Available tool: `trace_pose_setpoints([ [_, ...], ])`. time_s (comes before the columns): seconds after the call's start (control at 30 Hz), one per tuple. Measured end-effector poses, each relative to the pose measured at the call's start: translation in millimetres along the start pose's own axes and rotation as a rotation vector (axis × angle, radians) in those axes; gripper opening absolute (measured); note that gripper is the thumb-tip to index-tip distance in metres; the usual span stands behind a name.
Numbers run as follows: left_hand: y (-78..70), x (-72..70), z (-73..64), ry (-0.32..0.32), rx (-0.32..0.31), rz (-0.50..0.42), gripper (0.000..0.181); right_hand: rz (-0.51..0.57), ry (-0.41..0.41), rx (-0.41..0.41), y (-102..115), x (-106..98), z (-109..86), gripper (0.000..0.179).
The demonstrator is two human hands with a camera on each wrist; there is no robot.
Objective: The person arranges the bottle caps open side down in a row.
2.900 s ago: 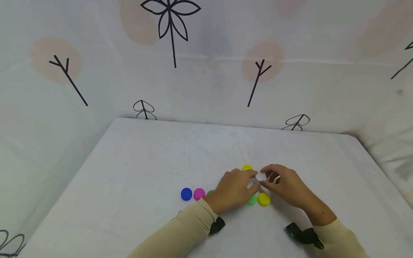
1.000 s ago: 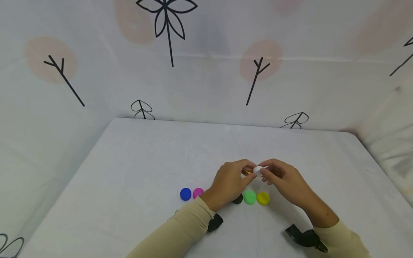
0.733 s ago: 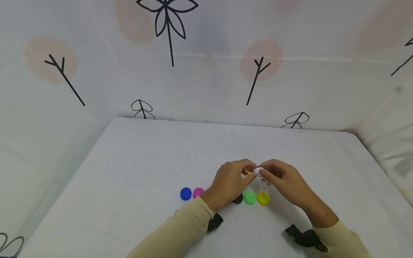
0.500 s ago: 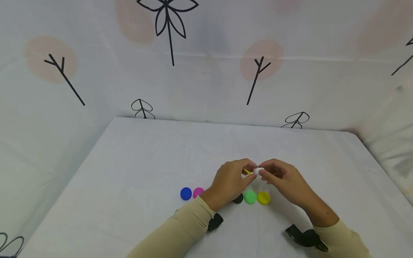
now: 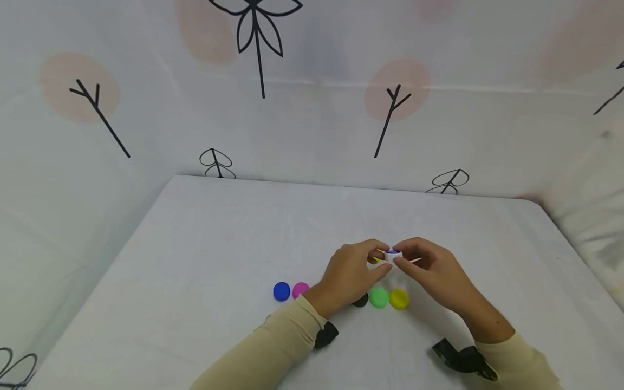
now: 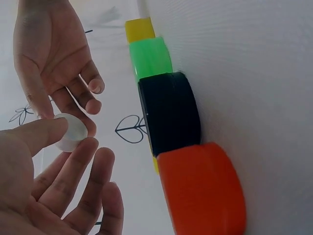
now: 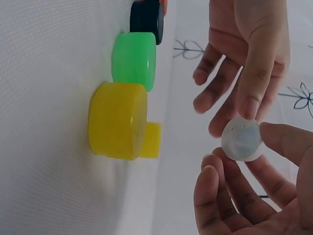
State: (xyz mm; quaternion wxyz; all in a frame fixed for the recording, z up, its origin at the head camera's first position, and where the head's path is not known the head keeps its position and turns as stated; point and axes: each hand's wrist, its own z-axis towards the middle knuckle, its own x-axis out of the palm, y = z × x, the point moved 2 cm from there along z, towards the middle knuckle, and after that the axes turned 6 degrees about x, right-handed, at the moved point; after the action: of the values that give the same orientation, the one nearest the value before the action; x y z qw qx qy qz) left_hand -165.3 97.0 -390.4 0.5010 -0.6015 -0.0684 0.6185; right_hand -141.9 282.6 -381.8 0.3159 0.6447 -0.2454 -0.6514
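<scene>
My left hand (image 5: 347,276) and right hand (image 5: 436,273) meet over the back of a row of bottle caps. Between their thumbs and fingertips they pinch one small white bottle cap (image 5: 392,258), held on edge above the table. In the head view a dark blue patch shows at its top. Both wrist views show its pale, round, translucent white face (image 7: 243,139). Thumb and fingers of the left hand (image 6: 58,181) hold one side, those of the right hand (image 6: 56,49) the other. A yellow cap (image 5: 377,257) lies partly hidden behind the left fingers.
The row runs across the white table (image 5: 234,238): blue cap (image 5: 281,291), pink cap (image 5: 300,290), black cap (image 5: 361,300), green cap (image 5: 379,298) and yellow cap (image 5: 399,299). An orange-red cap (image 6: 203,191) appears beside the black one. The left forearm covers the row's middle.
Since the earliest frame, both hands have drawn together and shifted slightly farther back, uncovering the black cap. The white cap has been turned between the fingers, and blue now shows at its top.
</scene>
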Motion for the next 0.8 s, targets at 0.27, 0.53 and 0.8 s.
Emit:
trace_pose_setpoints([
  [0.27, -1.4, -1.2, 1.1, 0.005, -0.057, -0.055, 0.034, -0.007, -0.012, -0.045, -0.8, -2.8, 1.3, 0.024],
  [0.53, -2.3, -0.5, 2.8, 0.012, -0.071, -0.081, 0.034, 0.010, 0.003, -0.079, -2.6, -5.4, 1.3, 0.027],
  [0.8, -1.5, -0.2, 1.7, -0.011, -0.030, -0.078, 0.033, 0.013, -0.003, -0.113, -2.1, -7.0, 0.6, 0.030],
])
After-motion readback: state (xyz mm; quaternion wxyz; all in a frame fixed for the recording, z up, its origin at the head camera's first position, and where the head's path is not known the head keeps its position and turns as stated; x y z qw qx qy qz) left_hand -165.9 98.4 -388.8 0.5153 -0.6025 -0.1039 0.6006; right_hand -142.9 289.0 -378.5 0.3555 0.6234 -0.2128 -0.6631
